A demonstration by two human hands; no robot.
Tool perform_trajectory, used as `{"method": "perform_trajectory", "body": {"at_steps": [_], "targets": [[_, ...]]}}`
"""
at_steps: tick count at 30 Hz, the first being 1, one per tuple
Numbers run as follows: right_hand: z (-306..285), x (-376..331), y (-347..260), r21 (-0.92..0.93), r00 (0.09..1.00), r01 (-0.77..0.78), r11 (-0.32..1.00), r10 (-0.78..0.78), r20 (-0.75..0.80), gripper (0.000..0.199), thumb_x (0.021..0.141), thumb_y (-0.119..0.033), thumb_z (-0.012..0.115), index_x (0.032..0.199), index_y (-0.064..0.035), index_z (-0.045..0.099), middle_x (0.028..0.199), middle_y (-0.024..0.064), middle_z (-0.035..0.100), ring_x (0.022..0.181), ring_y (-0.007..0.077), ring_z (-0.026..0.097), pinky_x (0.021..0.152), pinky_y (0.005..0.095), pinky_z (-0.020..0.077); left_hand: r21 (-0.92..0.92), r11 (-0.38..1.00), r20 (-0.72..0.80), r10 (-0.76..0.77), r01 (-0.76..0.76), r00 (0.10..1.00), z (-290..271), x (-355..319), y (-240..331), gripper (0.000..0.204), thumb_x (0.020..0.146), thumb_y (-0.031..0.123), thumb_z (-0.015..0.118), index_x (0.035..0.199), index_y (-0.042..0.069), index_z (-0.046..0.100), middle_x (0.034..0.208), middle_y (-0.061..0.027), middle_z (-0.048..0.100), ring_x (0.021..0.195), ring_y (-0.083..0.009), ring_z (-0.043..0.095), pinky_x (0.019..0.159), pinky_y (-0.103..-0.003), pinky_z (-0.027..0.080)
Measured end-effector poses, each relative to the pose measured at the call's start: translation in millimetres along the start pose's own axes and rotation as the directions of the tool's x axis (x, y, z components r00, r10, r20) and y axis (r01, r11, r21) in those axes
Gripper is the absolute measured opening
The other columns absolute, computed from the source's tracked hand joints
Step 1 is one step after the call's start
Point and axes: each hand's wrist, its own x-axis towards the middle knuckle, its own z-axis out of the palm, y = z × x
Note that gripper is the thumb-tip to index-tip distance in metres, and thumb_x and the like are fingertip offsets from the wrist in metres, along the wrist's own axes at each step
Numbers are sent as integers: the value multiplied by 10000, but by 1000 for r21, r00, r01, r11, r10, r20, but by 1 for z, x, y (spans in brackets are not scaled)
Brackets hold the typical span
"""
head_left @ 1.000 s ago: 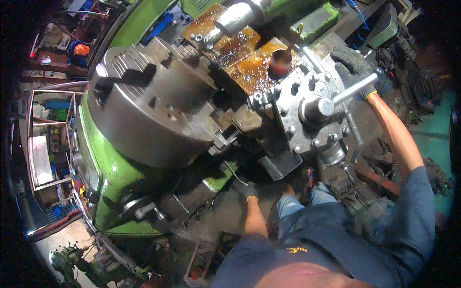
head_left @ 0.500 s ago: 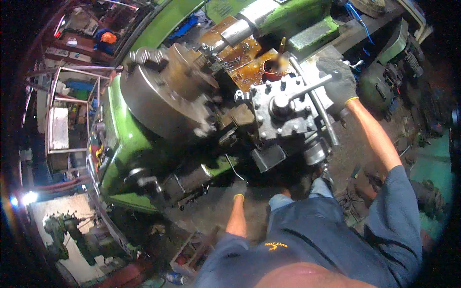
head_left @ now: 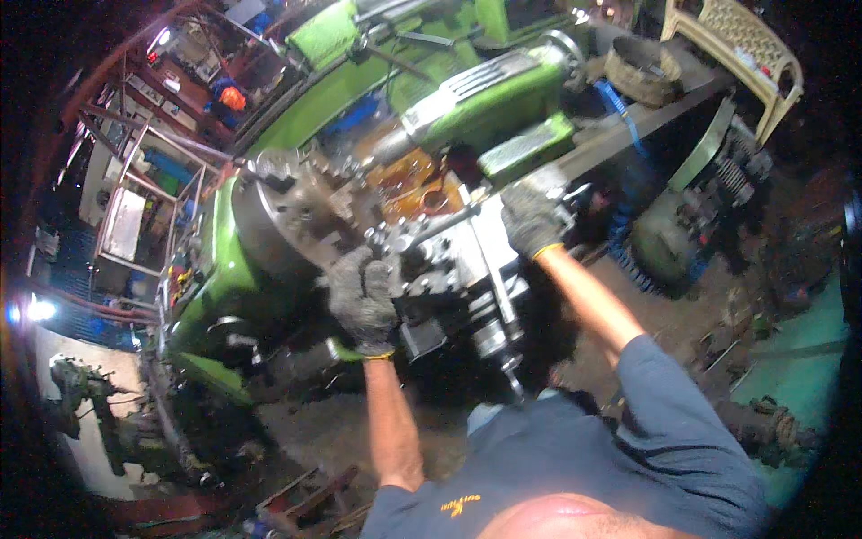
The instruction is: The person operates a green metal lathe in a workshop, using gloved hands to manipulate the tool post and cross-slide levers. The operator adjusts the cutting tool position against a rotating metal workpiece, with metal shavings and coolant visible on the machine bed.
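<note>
1. Treat the tool post (head_left: 429,274) as the middle of your clock, 6 toward your belly. Closest in, at about 5, is a shiny ridged cylinder (head_left: 489,334), with a long metal bar (head_left: 492,274) slanting down beside it.
2. Your left hand (head_left: 362,301) is at 8, in a grey glove with a yellow cuff, fingers partly bent. It's right next to the tool post's left side, kinda blurry, so I can't tell if it's gripping or even touching anything.
3. Tool post itself: silver, bolt heads along the top, sitting between your two hands. A dark lever (head_left: 447,225) runs off it toward 2.
4. Your right hand (head_left: 532,220), same sort of glove, is out at 2 near the lever's far end. Fingers look bunched and bent over; can't tell what's under them, if anything.
5. Big round chuck (head_left: 292,211) at 10, just past your left hand.
6. Reddish cup (head_left: 435,202) at 12, on oily amber plates (head_left: 395,175).
7. Farther back: green tailstock (head_left: 489,106) at 1, then a cream plastic chair (head_left: 741,49) way out at 2.
</note>
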Motion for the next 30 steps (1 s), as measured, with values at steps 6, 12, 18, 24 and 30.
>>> {"method": "perform_trajectory", "body": {"at_steps": [6, 12, 18, 24, 30], "targets": [[-21, 4, -7, 254, 985, -108, 961, 69, 158, 385, 887, -330, 632, 1149, -53, 685, 1207, 175, 670, 1171, 371, 604, 1059, 504, 431, 17, 975, 357, 200, -221, 912, 76, 35, -28, 215, 914, 245, 638, 1034, 97, 737, 1079, -151, 729, 1026, -348, 690, 917, -446, 535], [-22, 2, -3, 276, 987, -107, 955, 68, 146, 387, 870, -328, 654, 1137, -49, 689, 1197, 176, 673, 1167, 368, 607, 1045, 510, 435, 92, 913, 388, 334, -397, 859, 90, 28, -47, 169, 779, 138, 650, 936, 106, 703, 990, -123, 718, 950, -334, 692, 820, -449, 559], [-13, -2, -2, 241, 997, -82, 967, 83, 8, 362, 858, -325, 660, 1089, -48, 690, 1115, 170, 656, 1117, 370, 597, 997, 509, 440, 14, 875, 316, 456, -484, 832, 89, 35, -38, 217, 738, 87, 647, 948, 114, 694, 949, -118, 702, 904, -355, 675, 768, -473, 551], [-22, 3, -6, 212, 986, -104, 972, 72, 151, 378, 865, -338, 653, 1111, -54, 690, 1152, 170, 665, 1148, 358, 596, 1017, 496, 440, 63, 902, 348, 382, -428, 856, 87, 29, -42, 227, 729, 102, 660, 953, 109, 692, 972, -120, 704, 916, -357, 676, 774, -473, 556], [-21, 0, -4, 268, 984, -147, 952, 113, 138, 342, 863, -304, 704, 1111, -72, 740, 1260, 166, 701, 1238, 373, 612, 1120, 497, 421, 47, 870, 286, 458, -490, 841, 93, 27, -42, 238, 724, 105, 671, 962, 99, 688, 954, -132, 683, 901, -355, 668, 785, -470, 551]]}}
